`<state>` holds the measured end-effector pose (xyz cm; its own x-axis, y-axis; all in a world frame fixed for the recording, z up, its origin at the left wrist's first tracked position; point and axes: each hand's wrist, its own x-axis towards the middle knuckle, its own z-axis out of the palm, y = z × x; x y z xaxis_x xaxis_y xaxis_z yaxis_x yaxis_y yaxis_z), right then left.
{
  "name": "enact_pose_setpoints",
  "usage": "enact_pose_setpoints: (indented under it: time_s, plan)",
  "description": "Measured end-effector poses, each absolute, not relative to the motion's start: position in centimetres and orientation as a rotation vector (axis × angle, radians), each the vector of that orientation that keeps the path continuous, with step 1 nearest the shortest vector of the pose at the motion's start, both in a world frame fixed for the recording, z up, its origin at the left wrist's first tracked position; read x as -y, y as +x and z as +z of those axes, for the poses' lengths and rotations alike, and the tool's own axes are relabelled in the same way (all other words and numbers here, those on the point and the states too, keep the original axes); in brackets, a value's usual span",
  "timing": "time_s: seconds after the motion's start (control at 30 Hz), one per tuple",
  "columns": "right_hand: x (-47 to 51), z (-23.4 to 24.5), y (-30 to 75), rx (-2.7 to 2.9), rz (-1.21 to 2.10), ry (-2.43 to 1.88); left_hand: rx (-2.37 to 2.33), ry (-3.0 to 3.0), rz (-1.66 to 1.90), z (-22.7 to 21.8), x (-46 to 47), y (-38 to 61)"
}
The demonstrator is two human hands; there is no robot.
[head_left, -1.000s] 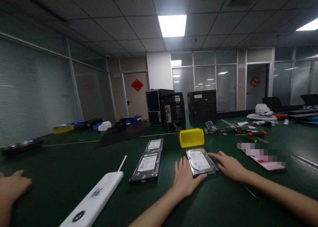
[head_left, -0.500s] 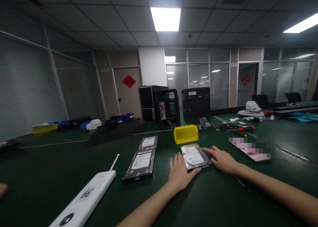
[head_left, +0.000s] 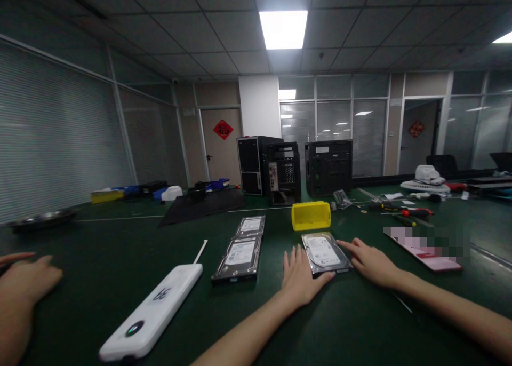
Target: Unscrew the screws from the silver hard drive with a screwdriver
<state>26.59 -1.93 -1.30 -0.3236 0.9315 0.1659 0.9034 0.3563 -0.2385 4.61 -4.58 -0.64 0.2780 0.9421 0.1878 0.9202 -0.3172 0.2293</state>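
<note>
A silver hard drive [head_left: 325, 253] lies flat on the green table [head_left: 360, 323] between my two hands. My left hand [head_left: 301, 278] rests flat with fingers stretched out, touching the drive's left and near edge. My right hand [head_left: 370, 262] lies on the table at the drive's right side, index finger pointing along its far corner, fingers apart. Neither hand lifts the drive. Two more hard drives [head_left: 245, 247] lie end to end to the left. A yellow bin [head_left: 311, 216] stands just behind the drive.
A white router-like device [head_left: 154, 315] with an antenna lies at the near left. Another person's hand [head_left: 24, 280] rests at the far left edge. Black computer cases [head_left: 296, 171] stand at the back, screwdrivers [head_left: 404, 211] and a flat booklet [head_left: 430, 256] to the right.
My hands stay against the drive. The view has swung, and the other person's hand has come back into sight at the left edge.
</note>
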Motion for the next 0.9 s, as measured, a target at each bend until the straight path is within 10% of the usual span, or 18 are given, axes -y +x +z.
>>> enact_pose_setpoints:
  time_s: [0.9]
  plan:
    - [1.49, -1.81, 26.99, 2.334, 0.166, -1.601, -1.786, 2.439, 0.408, -0.31, 4.8, 4.59]
